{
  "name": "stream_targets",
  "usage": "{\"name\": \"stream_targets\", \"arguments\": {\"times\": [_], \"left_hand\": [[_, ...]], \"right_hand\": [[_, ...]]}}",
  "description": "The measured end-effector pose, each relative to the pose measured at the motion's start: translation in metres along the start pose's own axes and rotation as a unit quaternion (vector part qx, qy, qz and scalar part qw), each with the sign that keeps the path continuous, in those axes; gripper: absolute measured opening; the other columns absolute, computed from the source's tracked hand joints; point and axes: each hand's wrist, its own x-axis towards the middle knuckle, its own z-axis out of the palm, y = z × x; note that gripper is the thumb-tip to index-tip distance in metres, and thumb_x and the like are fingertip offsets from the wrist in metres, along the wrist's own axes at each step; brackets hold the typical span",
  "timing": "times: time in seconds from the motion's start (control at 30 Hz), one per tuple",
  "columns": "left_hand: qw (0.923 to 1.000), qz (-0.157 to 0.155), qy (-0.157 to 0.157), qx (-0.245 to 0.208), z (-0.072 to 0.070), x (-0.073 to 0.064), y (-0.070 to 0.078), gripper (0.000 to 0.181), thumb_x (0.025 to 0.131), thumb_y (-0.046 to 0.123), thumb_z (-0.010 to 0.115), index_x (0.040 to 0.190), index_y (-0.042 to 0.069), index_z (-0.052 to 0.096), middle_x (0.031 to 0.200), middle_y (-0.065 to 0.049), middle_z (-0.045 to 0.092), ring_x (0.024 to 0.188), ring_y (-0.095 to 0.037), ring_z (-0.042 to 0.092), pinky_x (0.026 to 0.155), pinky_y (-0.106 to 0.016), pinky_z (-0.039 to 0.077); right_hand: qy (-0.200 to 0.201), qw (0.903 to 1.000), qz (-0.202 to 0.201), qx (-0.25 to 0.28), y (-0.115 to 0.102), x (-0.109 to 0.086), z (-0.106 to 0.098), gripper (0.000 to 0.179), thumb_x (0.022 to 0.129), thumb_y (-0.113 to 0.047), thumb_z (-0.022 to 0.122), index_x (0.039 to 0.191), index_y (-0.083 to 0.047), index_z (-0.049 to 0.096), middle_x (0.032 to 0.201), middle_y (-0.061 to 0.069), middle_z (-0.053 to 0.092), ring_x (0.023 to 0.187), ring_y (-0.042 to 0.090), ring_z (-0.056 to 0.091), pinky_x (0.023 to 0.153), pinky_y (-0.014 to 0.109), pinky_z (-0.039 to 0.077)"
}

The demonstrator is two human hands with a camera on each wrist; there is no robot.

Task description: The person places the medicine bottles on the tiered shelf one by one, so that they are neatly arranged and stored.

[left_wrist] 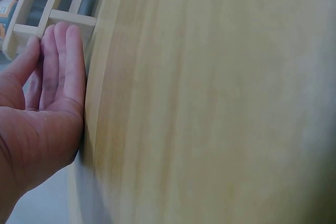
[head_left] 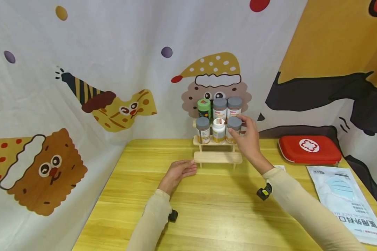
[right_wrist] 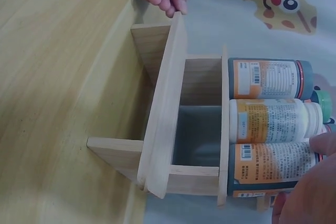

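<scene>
My right hand holds a grey-lidded supplement bottle between thumb and fingers, at the right end of the middle tier of a small wooden step rack. In the right wrist view, that bottle's orange-and-white label shows, its base at the shelf board. Beside it stand a white bottle and another grey-lidded bottle. On the top tier are a green-lidded bottle and two grey-lidded ones. With fingers nearly straight, my left hand touches the left end of the lowest tier.
A red first-aid case lies on the wooden table to the right. In front of it is a face mask packet, partly behind my right forearm. A patterned cloth hangs behind the rack.
</scene>
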Motion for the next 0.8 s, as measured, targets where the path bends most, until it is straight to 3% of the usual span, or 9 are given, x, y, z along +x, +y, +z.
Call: {"name": "stream_targets", "arguments": {"times": [0.57,0.8], "left_hand": [[0.9999,-0.004,0.009,0.006,-0.004,0.005,-0.003,0.038,0.102,0.021,0.074,0.131,-0.004,0.068,0.118,-0.017,0.078,0.104,-0.022,0.079,0.1,-0.04,0.065],[1.0,-0.003,0.007,-0.001,-0.004,0.007,-0.002,0.04,0.102,0.021,0.074,0.131,-0.006,0.068,0.113,-0.015,0.079,0.103,-0.023,0.079,0.098,-0.038,0.066]], "right_hand": [[0.008,0.9999,0.008,0.0,0.007,0.002,0.006,0.064,0.097,-0.013,0.079,0.15,-0.001,0.046,0.145,0.022,0.053,0.126,0.038,0.057,0.1,0.056,0.055],[-0.012,0.9998,0.015,-0.008,0.014,-0.004,0.001,0.067,0.098,-0.016,0.077,0.151,0.003,0.043,0.145,0.025,0.05,0.13,0.042,0.055,0.104,0.059,0.052]]}}
